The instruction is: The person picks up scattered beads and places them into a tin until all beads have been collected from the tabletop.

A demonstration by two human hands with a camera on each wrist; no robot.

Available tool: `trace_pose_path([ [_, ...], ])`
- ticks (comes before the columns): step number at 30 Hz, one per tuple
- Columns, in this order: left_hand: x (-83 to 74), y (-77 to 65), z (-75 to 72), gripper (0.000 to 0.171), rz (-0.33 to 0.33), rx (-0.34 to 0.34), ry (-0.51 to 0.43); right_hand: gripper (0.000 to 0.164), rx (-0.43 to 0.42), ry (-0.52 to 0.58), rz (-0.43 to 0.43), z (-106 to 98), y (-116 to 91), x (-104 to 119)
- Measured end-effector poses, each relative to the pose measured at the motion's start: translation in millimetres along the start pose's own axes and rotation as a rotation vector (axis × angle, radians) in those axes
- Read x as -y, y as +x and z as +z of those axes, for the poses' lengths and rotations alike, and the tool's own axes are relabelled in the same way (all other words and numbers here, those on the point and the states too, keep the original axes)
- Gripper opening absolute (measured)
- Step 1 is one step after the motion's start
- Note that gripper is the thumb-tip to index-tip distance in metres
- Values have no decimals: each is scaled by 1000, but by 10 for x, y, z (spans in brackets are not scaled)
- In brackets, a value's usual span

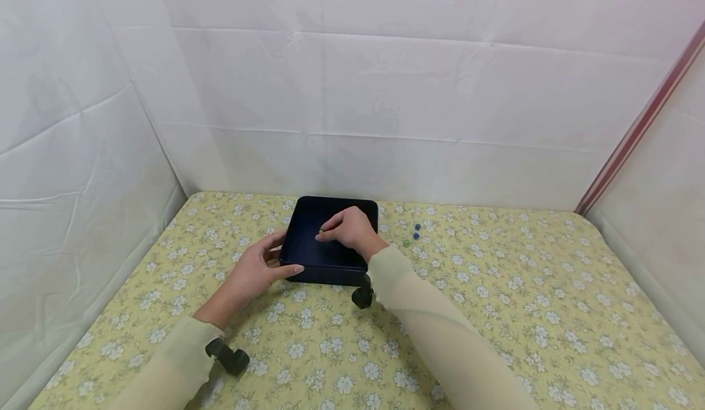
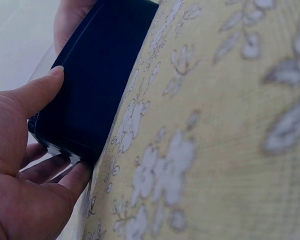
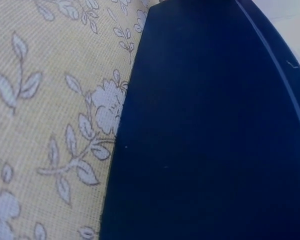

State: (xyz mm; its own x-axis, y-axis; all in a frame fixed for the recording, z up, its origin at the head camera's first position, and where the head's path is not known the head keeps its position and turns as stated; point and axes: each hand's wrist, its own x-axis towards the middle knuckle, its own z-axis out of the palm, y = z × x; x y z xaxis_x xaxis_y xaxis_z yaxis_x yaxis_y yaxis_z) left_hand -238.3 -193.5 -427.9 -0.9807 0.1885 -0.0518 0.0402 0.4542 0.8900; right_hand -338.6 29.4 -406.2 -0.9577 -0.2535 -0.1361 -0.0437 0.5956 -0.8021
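Observation:
A dark navy, square, open-topped tray (image 1: 325, 274) sits on the cloth. My left hand (image 1: 259, 269) grips its front left corner, thumb on the front wall and fingers along the left side. In the left wrist view, this hand (image 2: 35, 165) holds the tray's outer wall (image 2: 95, 80). My right hand (image 1: 352, 229) reaches over the tray, thumb and forefinger pinching a tiny greenish thing (image 1: 321, 231), mostly hidden by the fingertips. Only the tray's wall (image 3: 205, 125) fills the right wrist view beside the cloth; the hand is outside that view.
To the tray's right lie two small blue pieces (image 1: 417, 235) and a small green piece (image 1: 406, 243). Yellow flowered cloth (image 1: 496, 287) covers the table. White sheeting (image 1: 352, 92) hangs behind and at both sides. Each sleeve carries a black wrist camera (image 1: 361, 297).

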Motion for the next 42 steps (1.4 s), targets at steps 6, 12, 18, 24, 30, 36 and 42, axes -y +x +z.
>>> trace_pose_path([
  [6, -1, 0, 5, 91, 2, -4, -3, 10, 4, -25, -3, 6, 0, 12],
  [12, 0, 2, 8, 91, 7, -5, 0, 10, 6, -44, 9, 6, 1, 14],
  [18, -1, 0, 7, 92, 16, -2, 0, 10, 4, -77, 12, 9, 18, 1],
  [24, -4, 2, 10, 88, 17, -4, 0, 10, -14, -99, 1, 15, 11, 1],
  [30, -9, -2, 12, 85, 0, 1, -24, 11, -26, -111, 4, 4, -6, 4],
  [36, -11, -8, 13, 85, -1, 2, -33, 14, -48, -86, -20, -85, -44, 15],
  [42, -10, 1, 14, 87, -13, -4, -30, 19, -50, -57, -109, -230, -116, 35],
])
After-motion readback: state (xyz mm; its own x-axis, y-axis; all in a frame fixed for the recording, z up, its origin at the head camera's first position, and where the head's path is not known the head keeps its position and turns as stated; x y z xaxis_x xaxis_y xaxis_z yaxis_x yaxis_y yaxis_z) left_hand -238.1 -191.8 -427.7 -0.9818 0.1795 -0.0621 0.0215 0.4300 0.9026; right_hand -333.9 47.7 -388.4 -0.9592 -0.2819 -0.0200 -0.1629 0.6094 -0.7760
